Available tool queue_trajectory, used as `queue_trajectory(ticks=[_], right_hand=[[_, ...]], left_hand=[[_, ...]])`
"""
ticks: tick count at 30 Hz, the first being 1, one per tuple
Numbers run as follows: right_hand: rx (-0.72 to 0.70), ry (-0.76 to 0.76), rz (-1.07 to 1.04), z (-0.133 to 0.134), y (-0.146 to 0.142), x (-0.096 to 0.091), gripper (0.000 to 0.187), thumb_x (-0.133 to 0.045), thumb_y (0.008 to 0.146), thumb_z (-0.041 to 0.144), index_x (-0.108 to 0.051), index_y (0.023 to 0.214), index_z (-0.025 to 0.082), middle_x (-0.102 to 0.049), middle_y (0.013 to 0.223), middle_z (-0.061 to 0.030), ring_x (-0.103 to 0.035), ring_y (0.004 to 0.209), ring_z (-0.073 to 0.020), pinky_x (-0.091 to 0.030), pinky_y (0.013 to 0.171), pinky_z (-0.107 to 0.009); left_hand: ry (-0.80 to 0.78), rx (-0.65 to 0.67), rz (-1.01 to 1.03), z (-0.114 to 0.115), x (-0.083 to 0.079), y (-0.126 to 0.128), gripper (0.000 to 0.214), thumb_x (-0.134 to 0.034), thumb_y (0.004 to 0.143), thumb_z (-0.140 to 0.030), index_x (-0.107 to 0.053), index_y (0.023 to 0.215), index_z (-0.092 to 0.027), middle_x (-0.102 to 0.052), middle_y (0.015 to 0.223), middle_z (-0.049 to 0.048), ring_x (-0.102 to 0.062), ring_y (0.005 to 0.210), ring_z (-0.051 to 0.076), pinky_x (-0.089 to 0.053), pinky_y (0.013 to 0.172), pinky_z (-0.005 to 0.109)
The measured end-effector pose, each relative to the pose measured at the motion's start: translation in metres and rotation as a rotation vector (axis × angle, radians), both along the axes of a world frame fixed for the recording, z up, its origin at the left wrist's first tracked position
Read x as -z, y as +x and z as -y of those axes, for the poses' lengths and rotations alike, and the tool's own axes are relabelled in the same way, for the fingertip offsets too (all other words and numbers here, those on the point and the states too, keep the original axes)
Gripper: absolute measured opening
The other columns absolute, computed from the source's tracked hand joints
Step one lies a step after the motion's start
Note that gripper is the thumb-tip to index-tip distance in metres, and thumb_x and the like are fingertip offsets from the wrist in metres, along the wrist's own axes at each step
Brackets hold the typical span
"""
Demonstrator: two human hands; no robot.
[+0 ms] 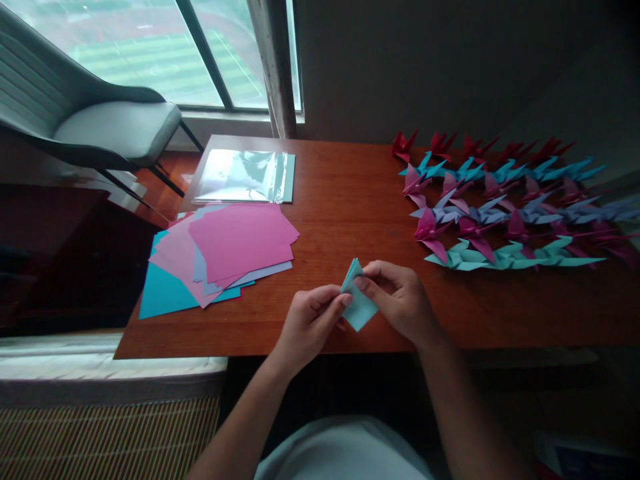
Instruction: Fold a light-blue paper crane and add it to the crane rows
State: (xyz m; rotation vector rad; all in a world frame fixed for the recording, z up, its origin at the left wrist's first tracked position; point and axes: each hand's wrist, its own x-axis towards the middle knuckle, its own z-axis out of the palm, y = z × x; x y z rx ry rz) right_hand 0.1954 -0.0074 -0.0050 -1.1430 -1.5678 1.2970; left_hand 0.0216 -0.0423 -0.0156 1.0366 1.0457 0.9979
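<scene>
Both hands grip a small piece of folded mint-green origami paper [361, 311], held above the front part of the table. My left hand [311, 325] pinches its left edge between thumb and fingers. On the upper right side, my right hand [400, 298] presses the paper between thumb and forefinger. The paper is narrow and layered, with its tips pointing up and a lower corner pointing down. Beyond my right hand stand rows of folded paper cranes; the nearest row is mint-green cranes [505, 256], with magenta cranes [433, 232] just behind.
On the wooden table [340, 193], a fanned pile of coloured paper sheets [240, 240] lies left. A clear plastic packet of paper [240, 176] sits behind it. More cranes in red [403, 145], blue and purple fill the right side. A chair [115, 130] stands by the window.
</scene>
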Motion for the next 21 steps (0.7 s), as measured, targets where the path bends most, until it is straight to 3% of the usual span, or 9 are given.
queue_trajectory(ticks=[5,11,17,21], right_hand=[[0.106,0.084,-0.018,0.0,-0.009,0.001,0.02,-0.068,0.092,0.035,-0.067,0.077,0.021,-0.061,0.067,0.0028,-0.054,0.061,-0.0112,-0.042,0.057,-0.024],[0.135,0.13,-0.036,-0.004,-0.013,-0.004,0.014,-0.068,0.092,0.033,-0.069,0.084,0.022,-0.066,0.075,0.0019,-0.06,0.067,-0.012,-0.047,0.062,-0.024],[0.265,0.218,-0.026,-0.006,-0.018,-0.008,0.016,-0.072,0.089,0.031,-0.068,0.076,0.022,-0.066,0.069,0.0028,-0.058,0.062,-0.0111,-0.046,0.059,-0.023],[0.267,0.159,-0.085,-0.005,-0.019,-0.006,0.011,-0.072,0.089,0.034,-0.071,0.087,0.024,-0.07,0.078,0.002,-0.062,0.066,-0.0119,-0.049,0.062,-0.023]], left_hand=[[-0.054,-0.028,0.104,-0.001,0.0,0.002,0.025,-0.086,0.074,-0.032,-0.07,0.08,-0.014,-0.067,0.068,-0.0011,-0.061,0.059,0.01,-0.052,0.057,0.018],[-0.051,0.061,0.029,0.001,0.005,0.004,0.021,-0.078,0.082,-0.03,-0.068,0.081,-0.012,-0.069,0.071,0.0026,-0.066,0.066,0.013,-0.051,0.062,0.02],[-0.026,0.057,0.039,0.001,0.006,0.004,0.017,-0.079,0.08,-0.028,-0.07,0.081,-0.013,-0.07,0.073,0.0031,-0.065,0.067,0.013,-0.053,0.064,0.022],[-0.033,-0.009,0.103,0.0,0.002,0.005,0.011,-0.077,0.081,-0.022,-0.073,0.079,-0.012,-0.072,0.072,0.0032,-0.066,0.066,0.012,-0.055,0.066,0.022]])
